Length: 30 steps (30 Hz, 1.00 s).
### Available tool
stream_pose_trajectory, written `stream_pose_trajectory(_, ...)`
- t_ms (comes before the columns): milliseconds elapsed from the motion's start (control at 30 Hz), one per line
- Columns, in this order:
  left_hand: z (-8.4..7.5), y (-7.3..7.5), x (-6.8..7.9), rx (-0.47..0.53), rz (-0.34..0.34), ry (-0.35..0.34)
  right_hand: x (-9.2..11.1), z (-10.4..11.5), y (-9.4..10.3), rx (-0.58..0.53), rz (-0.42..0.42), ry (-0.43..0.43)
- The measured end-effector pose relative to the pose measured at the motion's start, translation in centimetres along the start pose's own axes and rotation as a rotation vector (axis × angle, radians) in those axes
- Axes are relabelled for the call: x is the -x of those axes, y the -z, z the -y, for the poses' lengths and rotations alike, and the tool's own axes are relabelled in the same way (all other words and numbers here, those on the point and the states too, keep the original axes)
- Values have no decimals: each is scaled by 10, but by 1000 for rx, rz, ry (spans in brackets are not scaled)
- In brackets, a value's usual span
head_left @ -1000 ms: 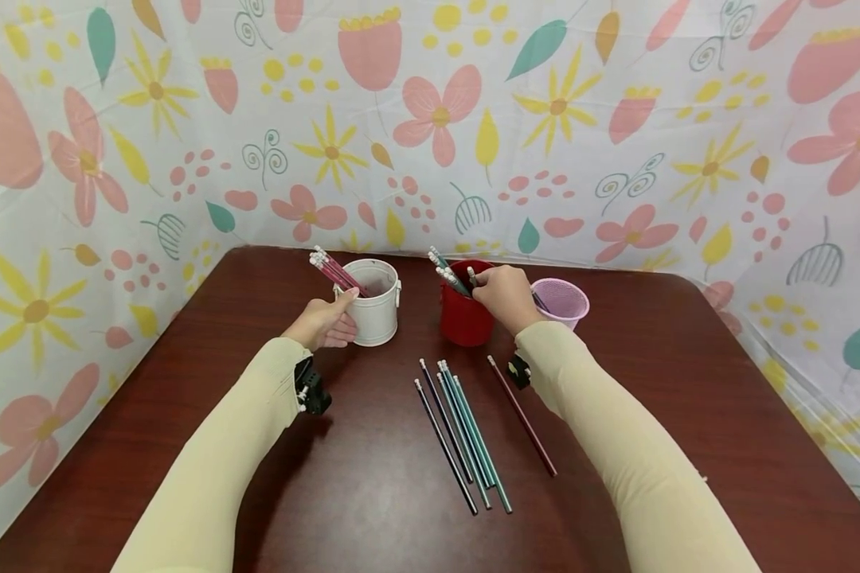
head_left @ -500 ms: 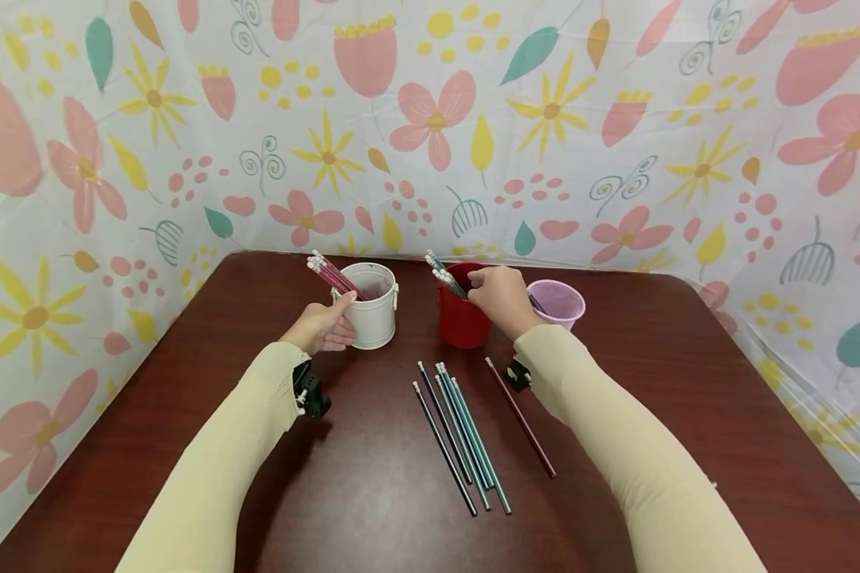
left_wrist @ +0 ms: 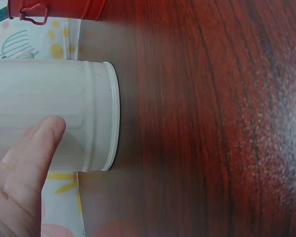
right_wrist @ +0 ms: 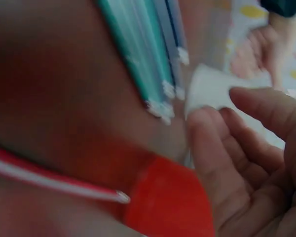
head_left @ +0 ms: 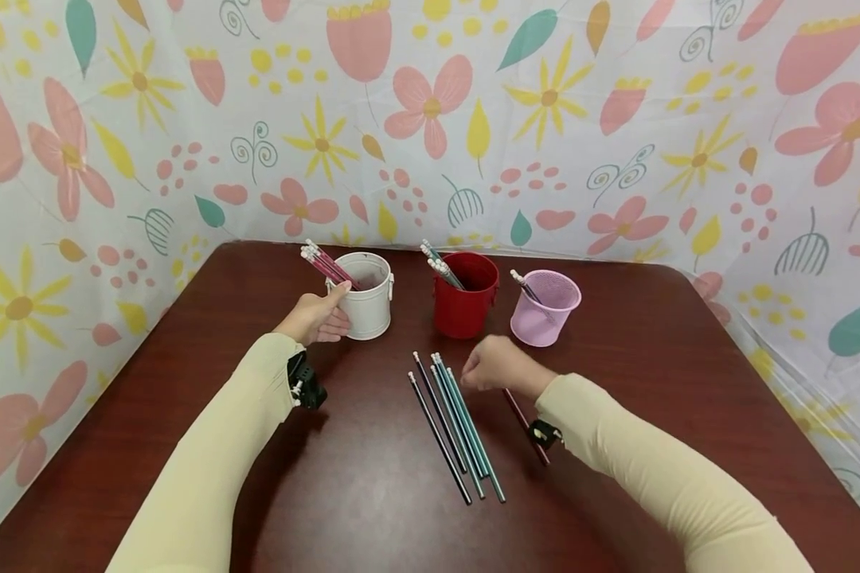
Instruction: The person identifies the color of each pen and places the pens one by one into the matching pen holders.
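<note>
My left hand (head_left: 318, 317) rests against the white bucket (head_left: 369, 312), its thumb at the rim and its straight fingers along the wall. Several pink pencils (head_left: 326, 265) with white erasers lean in that bucket. My right hand (head_left: 498, 364) holds nothing and hovers at the eraser ends of several teal and dark blue pencils (head_left: 466, 426) on the table. In the right wrist view its thumb and index finger stand apart, the other fingers loosely curled. Behind it stands the red bucket (head_left: 461, 313) with several teal pencils (head_left: 443, 269) in it.
Right of the red bucket stands a pink mesh cup (head_left: 537, 325) with dark pencils (head_left: 526, 286) leaning inside. A dark red pencil (head_left: 539, 447) lies partly hidden under the right wrist. The brown table (head_left: 358, 485) meets a floral cloth (head_left: 580, 215) at the back.
My right hand has let go of a pencil in the red bucket and come down toward me, over the table pencils. My left hand stays at the white bucket.
</note>
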<state>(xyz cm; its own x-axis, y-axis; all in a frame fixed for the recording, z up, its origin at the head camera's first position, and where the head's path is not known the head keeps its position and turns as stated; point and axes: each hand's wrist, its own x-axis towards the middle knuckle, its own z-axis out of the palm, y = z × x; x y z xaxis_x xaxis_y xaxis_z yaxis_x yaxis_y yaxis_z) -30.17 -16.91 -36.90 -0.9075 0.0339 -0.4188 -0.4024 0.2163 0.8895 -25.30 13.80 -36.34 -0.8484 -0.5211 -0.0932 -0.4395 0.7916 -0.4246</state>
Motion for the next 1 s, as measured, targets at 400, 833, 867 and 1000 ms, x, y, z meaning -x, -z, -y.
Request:
stream_pose_trajectory(400,0,-1,-1,0,17,-2,8,-3,-34,-138,164,-243)
stream_pose_trajectory(833,3,0,-2,0,0,1,6,2,-39,-107,173,-230)
stream_pose_trajectory(867,3,0,-1,-3,0,-4,6,2,-40,-103,171,-225)
stream_pose_trajectory(1000,2,0,-1,-10,1,-16,5,4,-39,-94,185,-222)
